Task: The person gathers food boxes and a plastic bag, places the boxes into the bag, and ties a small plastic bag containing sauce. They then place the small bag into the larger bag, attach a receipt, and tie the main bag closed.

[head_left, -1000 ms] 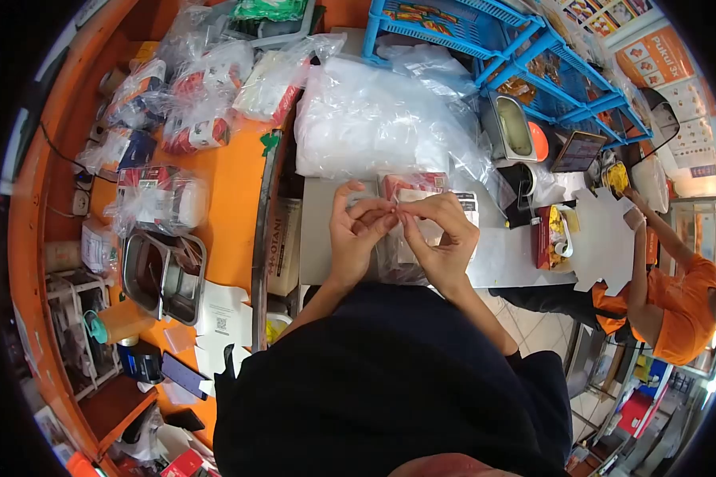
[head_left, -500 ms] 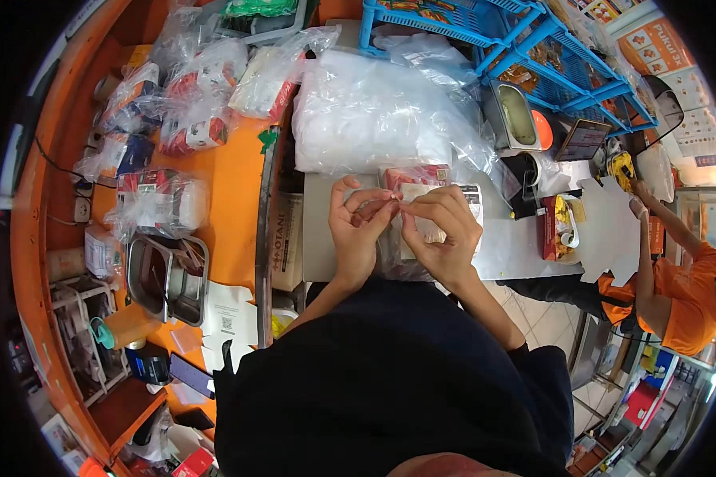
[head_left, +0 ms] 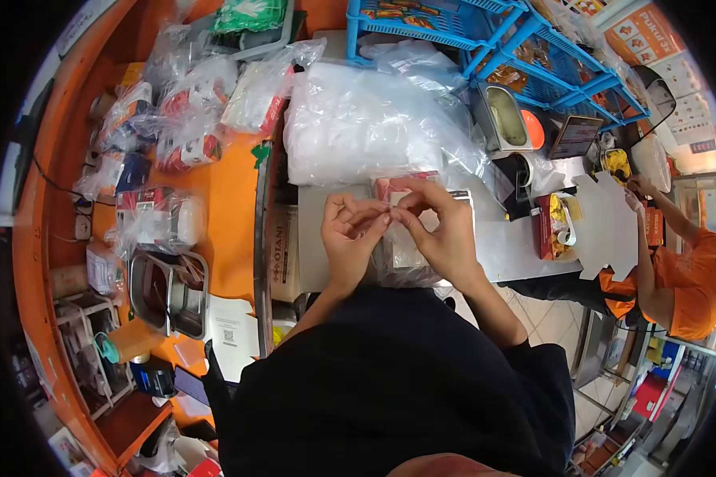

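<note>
My left hand [head_left: 351, 236] and my right hand [head_left: 437, 229] meet fingertip to fingertip over a plastic-wrapped red and white box [head_left: 402, 253] on the grey metal table [head_left: 313, 253]. Thumb and index finger of each hand are pinched together. Whatever lies between them is too small to name. Behind the box spreads a large stack of clear plastic bags [head_left: 358, 119].
Blue crates [head_left: 418, 32] and a metal tray [head_left: 504, 118] stand at the back. Bagged boxes [head_left: 155, 219] and metal containers [head_left: 169, 294] sit on the orange counter [head_left: 232, 207] at left. A co-worker in orange [head_left: 696, 278] handles food at right.
The view has shifted slightly. My hands remain together over the box, with my right fingers curled a little differently. The co-worker's arms have moved slightly.
</note>
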`<state>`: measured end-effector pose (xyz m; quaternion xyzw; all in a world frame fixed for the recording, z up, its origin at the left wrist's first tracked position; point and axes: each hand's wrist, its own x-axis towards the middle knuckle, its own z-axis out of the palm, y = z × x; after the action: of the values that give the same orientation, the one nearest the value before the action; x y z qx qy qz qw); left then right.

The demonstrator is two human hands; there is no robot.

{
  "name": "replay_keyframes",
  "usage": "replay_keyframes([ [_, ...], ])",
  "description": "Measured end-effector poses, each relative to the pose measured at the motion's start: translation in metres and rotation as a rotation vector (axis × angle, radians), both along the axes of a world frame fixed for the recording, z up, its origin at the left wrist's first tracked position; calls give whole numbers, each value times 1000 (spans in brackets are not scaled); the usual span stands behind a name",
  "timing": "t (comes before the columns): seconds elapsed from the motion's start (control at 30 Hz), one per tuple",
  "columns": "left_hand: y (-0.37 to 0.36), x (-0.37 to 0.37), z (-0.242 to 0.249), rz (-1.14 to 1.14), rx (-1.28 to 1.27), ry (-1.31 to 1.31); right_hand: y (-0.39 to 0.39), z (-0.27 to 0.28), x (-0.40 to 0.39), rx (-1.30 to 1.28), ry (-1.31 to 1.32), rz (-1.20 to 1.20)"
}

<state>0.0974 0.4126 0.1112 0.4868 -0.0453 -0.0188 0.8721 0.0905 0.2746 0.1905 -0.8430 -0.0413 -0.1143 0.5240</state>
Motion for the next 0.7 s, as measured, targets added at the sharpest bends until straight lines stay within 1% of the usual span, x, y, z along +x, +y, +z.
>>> replay_keyframes([
  [0.07, -2, 0, -4, 3, -11, 22, -4, 5, 2, 50, 100, 111],
  [0.13, -3, 0, -9, 73, -45, -42, -6, 6, -1, 42, 128, 102],
  [0.2, -3, 1, -5, 73, -24, -49, -8, 4, -1, 32, 162, 110],
  [0.3, -6, -1, -3, 83, 11, -65, -10, -6, -3, 113, 194, 115],
  [0.37, -6, -1, -2, 89, 27, -78, -10, -10, -3, 283, 163, 109],
  [0.43, -4, 1, 0, 65, 157, -199, -13, -13, 0, 329, 163, 113],
  [0.47, -2, 3, 0, 63, 158, -200, -16, -14, 2, 372, 161, 117],
  [0.5, 0, 6, 0, 45, 213, -278, -19, -16, 4, 373, 160, 118],
  [0.53, 3, 9, 0, 26, 270, -357, -23, -18, 6, 295, 197, 171],
  [0.57, 9, 13, 1, 27, 271, -358, -27, -19, 7, 216, 234, 223],
  [0.6, 17, 17, 6, 15, 487, -499, -29, -16, 8, 218, 233, 223],
  [0.63, 20, 19, 11, 2, 703, -639, -31, -10, 8, 133, 235, 263],
  [0.67, 20, 20, 17, 1, 704, -641, -32, -3, 8, 47, 237, 302],
  [0.7, 19, 20, 24, -1, 671, -638, -31, 2, 7, 48, 235, 300],
])
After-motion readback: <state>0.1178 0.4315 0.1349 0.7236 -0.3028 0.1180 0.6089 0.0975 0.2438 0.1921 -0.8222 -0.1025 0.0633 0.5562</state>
